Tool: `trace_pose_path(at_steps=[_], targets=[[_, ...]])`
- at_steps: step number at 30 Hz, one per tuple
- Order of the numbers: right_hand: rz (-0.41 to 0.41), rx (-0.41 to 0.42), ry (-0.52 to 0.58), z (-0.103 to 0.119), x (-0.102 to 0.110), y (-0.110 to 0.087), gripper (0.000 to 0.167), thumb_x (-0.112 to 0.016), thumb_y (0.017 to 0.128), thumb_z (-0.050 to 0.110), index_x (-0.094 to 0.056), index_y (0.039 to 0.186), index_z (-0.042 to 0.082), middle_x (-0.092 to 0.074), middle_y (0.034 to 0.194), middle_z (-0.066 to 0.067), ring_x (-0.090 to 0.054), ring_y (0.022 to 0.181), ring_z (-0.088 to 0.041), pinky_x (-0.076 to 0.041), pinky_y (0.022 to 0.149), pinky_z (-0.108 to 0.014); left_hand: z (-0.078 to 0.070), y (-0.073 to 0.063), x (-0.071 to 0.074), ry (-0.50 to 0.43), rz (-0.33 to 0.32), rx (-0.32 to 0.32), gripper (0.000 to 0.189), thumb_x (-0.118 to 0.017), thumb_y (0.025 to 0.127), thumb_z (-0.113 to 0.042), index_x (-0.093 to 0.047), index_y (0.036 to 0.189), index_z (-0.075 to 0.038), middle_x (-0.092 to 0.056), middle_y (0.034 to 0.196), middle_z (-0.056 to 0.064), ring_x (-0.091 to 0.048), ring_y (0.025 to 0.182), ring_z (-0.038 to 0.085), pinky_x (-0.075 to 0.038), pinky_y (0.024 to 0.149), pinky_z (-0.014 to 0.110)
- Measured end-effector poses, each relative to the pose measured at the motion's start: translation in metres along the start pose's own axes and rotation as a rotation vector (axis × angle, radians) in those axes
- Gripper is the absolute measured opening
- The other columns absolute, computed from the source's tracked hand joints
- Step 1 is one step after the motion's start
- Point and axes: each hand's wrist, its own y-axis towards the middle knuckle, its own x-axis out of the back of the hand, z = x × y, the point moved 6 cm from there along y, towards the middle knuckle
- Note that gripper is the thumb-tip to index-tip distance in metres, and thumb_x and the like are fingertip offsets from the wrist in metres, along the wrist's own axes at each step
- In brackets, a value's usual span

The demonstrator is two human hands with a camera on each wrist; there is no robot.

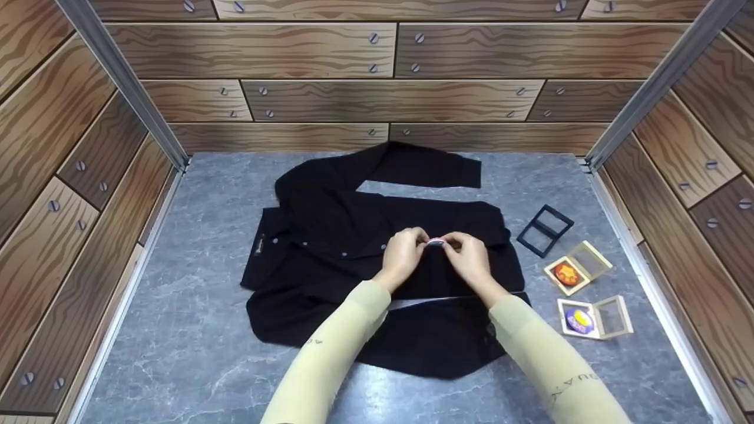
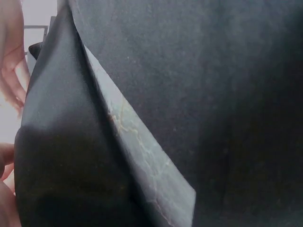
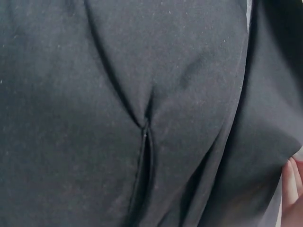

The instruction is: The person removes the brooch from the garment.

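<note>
A black long-sleeved shirt [image 1: 330, 224] with buttons down its front lies spread on the grey marbled surface, its collar toward the left. Over its front, my left hand [image 1: 404, 253] and right hand [image 1: 469, 256] meet at a small badge [image 1: 435, 242] with red, white and dark colouring. Each hand pinches one side of the badge between thumb and fingers. In the left wrist view the black cloth [image 2: 236, 94] fills most of the picture, with fingers [image 2: 12, 52] at the left edge. The right wrist view shows creased cloth [image 3: 71, 132] and fingers [image 3: 289, 189] at its right edge; the badge is hidden there.
Right of the shirt stand a black two-window case [image 1: 545, 230], an open yellow case [image 1: 597, 259] with an orange-red badge [image 1: 567, 274], and an open cream case [image 1: 613, 318] with a purple and yellow badge [image 1: 579, 321]. Wood-patterned walls [image 1: 389, 100] enclose the back and sides.
</note>
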Motion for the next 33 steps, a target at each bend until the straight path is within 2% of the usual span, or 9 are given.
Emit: trace_pose_path(at_steps=[8, 13, 24, 26, 30, 33], targets=[[-0.015, -0.033, 0.047, -0.003, -0.002, 0.005, 0.010, -0.074, 0.096, 0.004, -0.080, 0.103, 0.001, -0.080, 0.100, -0.018, -0.076, 0.091, -0.028, -0.053, 0.078, -0.018, 0.000, 0.002, 0.000, 0.002, -0.002, -0.005, 0.006, -0.079, 0.093, -0.007, -0.079, 0.098, -0.010, -0.080, 0.095, 0.004, -0.076, 0.088, 0.020, -0.061, 0.081, 0.032], [-0.013, -0.041, 0.068, -0.004, -0.004, 0.007, 0.008, -0.074, 0.096, 0.003, -0.079, 0.102, 0.000, -0.079, 0.096, -0.017, -0.074, 0.087, -0.026, -0.051, 0.076, -0.016, 0.001, 0.001, -0.001, -0.007, -0.005, 0.010, 0.006, -0.079, 0.092, -0.008, -0.080, 0.097, -0.010, -0.080, 0.094, 0.004, -0.076, 0.087, 0.019, -0.060, 0.081, 0.031], [0.001, -0.077, 0.089, -0.003, -0.007, 0.010, 0.013, -0.074, 0.095, 0.002, -0.077, 0.103, -0.007, -0.078, 0.098, -0.023, -0.074, 0.091, -0.031, -0.051, 0.077, -0.016, 0.001, 0.003, -0.002, -0.028, -0.005, 0.030, 0.010, -0.081, 0.091, -0.008, -0.079, 0.100, -0.010, -0.079, 0.095, 0.004, -0.076, 0.088, 0.018, -0.060, 0.082, 0.029], [0.007, -0.082, 0.094, -0.002, -0.006, 0.011, 0.013, -0.074, 0.095, 0.002, -0.077, 0.103, -0.008, -0.078, 0.097, -0.023, -0.074, 0.089, -0.026, -0.050, 0.076, -0.015, 0.001, 0.003, -0.002, -0.032, -0.014, 0.023, 0.010, -0.082, 0.090, -0.007, -0.078, 0.099, -0.009, -0.079, 0.094, 0.004, -0.076, 0.088, 0.018, -0.060, 0.082, 0.029], [0.022, -0.098, 0.122, -0.002, -0.003, 0.013, 0.012, -0.073, 0.094, -0.001, -0.076, 0.104, -0.008, -0.078, 0.096, -0.022, -0.066, 0.081, -0.008, -0.046, 0.074, -0.010, 0.001, 0.004, -0.001, -0.031, -0.020, 0.023, 0.012, -0.081, 0.090, -0.007, -0.079, 0.101, -0.009, -0.079, 0.095, 0.004, -0.075, 0.088, 0.018, -0.060, 0.082, 0.028], [0.043, -0.089, 0.129, -0.001, -0.003, 0.014, 0.014, -0.071, 0.094, -0.001, -0.076, 0.107, -0.005, -0.077, 0.095, -0.019, -0.060, 0.079, -0.003, -0.046, 0.074, -0.012, 0.002, 0.005, -0.001, -0.033, -0.018, 0.026, 0.013, -0.081, 0.090, -0.007, -0.079, 0.103, -0.009, -0.079, 0.096, 0.005, -0.075, 0.089, 0.018, -0.060, 0.082, 0.029]])
